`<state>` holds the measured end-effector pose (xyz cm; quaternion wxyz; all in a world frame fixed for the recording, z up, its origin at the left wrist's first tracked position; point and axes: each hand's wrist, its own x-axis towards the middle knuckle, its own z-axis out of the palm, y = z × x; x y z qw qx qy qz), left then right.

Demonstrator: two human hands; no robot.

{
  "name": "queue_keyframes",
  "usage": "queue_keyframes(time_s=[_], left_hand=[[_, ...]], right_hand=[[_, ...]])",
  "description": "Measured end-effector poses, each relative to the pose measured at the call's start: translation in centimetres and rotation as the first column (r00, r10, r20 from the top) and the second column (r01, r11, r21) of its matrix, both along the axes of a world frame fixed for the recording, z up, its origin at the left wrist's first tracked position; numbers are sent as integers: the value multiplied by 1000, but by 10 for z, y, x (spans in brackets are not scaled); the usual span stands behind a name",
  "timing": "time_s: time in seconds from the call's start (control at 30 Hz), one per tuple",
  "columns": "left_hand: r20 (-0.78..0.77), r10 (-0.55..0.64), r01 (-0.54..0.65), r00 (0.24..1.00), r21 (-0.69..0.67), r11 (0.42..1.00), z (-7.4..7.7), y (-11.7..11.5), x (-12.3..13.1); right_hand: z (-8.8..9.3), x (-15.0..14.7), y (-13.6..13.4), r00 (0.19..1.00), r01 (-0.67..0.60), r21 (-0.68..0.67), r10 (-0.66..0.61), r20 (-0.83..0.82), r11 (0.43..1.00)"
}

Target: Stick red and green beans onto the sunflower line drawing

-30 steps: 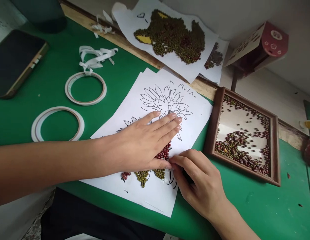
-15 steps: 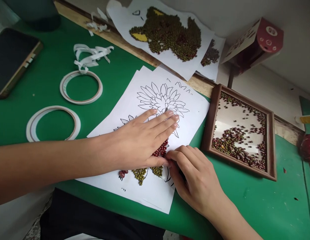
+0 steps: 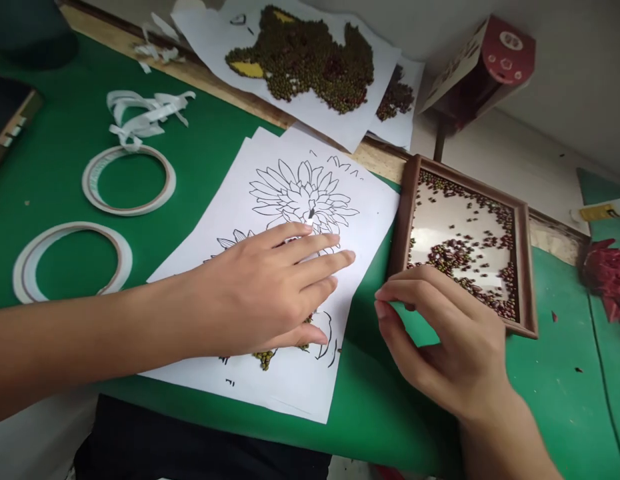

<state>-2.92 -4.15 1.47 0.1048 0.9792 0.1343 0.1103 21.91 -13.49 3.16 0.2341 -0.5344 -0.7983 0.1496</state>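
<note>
My left hand (image 3: 270, 290) lies flat with its fingers spread on a white sheet (image 3: 290, 393) that bears a black line drawing of a flower (image 3: 303, 193). Green beans (image 3: 264, 360) show on the paper just below the palm; what else is under the hand is hidden. Off the sheet's right side, my right hand (image 3: 445, 333) hovers with thumb and index fingertips pinched together. Whatever the pinch holds is too small to make out. Right behind that hand is a brown wooden frame (image 3: 525, 267) with loose red and green beans in it.
Two rolls of white tape (image 3: 165, 193) and curled white strips (image 3: 145, 113) are at left. A phone (image 3: 10, 117) sits at the left edge. Behind are a bean-covered picture (image 3: 310, 63) and a red box (image 3: 490, 67). Red plastic (image 3: 607, 273) lies far right.
My right hand has moved right, away from beside my left thumb and off the paper towards the wooden frame. My left hand stays on the sheet, now covering the red beans. The view has shifted.
</note>
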Motion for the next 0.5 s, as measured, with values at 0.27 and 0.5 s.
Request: queue_keyframes(time_s=[0.27, 0.5], left_hand=[[81, -125, 135, 989, -123, 983, 1, -2, 1], [70, -135, 143, 988, -134, 981, 8, -3, 0]], right_hand=[[11, 10, 4, 955, -280, -271, 295, 13, 921], [4, -2, -4, 913, -374, -311, 406, 43, 874]])
